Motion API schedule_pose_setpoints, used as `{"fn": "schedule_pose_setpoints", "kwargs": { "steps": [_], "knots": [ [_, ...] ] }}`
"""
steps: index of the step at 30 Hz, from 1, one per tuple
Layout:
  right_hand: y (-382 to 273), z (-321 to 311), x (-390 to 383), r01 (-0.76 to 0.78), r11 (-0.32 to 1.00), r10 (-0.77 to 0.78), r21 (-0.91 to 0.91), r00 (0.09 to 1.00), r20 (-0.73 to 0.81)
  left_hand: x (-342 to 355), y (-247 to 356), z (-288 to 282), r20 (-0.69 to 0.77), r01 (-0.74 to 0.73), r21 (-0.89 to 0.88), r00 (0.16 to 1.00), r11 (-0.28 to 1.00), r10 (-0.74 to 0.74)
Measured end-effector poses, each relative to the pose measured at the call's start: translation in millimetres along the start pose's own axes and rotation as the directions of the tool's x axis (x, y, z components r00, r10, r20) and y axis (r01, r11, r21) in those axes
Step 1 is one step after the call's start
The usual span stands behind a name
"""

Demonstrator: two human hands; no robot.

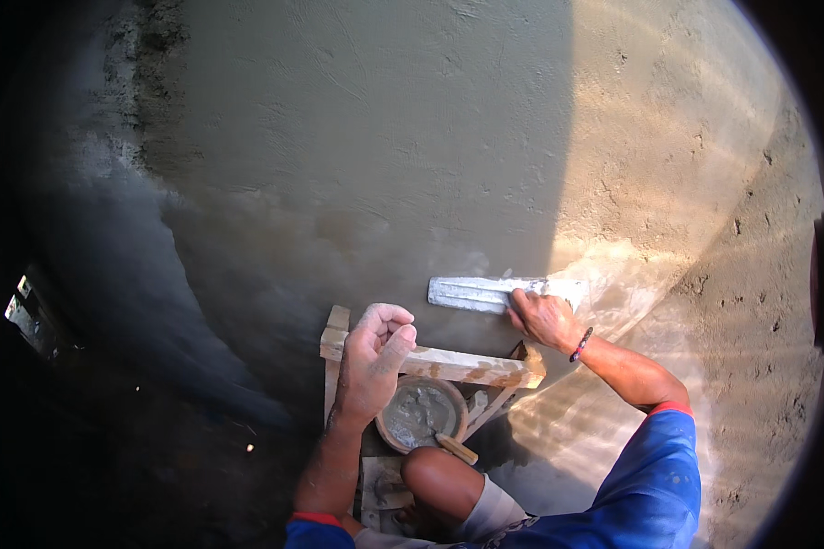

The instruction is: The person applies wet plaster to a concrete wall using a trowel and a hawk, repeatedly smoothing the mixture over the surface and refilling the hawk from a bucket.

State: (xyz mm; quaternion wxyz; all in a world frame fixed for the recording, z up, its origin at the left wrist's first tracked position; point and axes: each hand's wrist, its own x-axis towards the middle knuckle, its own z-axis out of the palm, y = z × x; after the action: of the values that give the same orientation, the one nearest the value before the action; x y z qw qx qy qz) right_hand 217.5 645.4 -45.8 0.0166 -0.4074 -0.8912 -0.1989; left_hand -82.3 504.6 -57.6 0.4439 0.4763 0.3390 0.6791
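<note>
My right hand [547, 318] grips a long, pale plastering trowel [471, 293], its flat blade against the grey plastered wall [384, 146]. A lengthwise ridge runs along the back of the blade, and my fingers hide the handle. Left of it, my left hand [375, 348] is raised before the wall with its fingers loosely curled and the thumb close to them. Nothing shows in that hand. Just beyond its wrist, a wooden bar [458, 366] crosses the top of a frame. Below the bar sits a round bowl [422, 414] of wet grey mortar.
A wooden-handled tool [456, 448] leans at the bowl's rim, near my bent knee [441, 480]. On the right stands an adjoining rough wall [751, 265], partly sunlit. Deep shadow covers the lower left.
</note>
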Motion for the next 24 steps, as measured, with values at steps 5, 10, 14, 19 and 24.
{"fn": "schedule_pose_setpoints", "kwargs": {
  "steps": [5,10,14,19,24],
  "knots": [
    [-5.2,-63.5,10.1,0.013,0.956,0.030,0.293,0.990,-0.140,-5.8,5.9,-8.4,0.017,-0.054,-0.009,0.998,0.999,0.054],
    [76.6,-311.5,115.7,-0.017,0.988,0.136,0.154,0.562,-0.816,-10.3,14.3,-13.4,0.003,-0.067,-0.020,0.998,0.998,0.067],
    [130.9,-421.1,172.5,-0.189,0.962,0.272,0.198,0.577,-0.770,-12.6,13.1,-3.5,0.026,-0.088,-0.005,0.996,0.996,0.088],
    [74.1,-394.8,237.3,-0.033,0.986,0.148,0.162,0.617,-0.773,-13.1,6.2,2.3,0.074,-0.110,0.005,0.991,0.994,0.109],
    [-71.2,-218.0,185.5,0.089,0.987,-0.144,-0.134,0.860,-0.490,-22.2,7.9,1.4,0.113,-0.113,0.035,0.988,0.993,0.109]
  ]
}}
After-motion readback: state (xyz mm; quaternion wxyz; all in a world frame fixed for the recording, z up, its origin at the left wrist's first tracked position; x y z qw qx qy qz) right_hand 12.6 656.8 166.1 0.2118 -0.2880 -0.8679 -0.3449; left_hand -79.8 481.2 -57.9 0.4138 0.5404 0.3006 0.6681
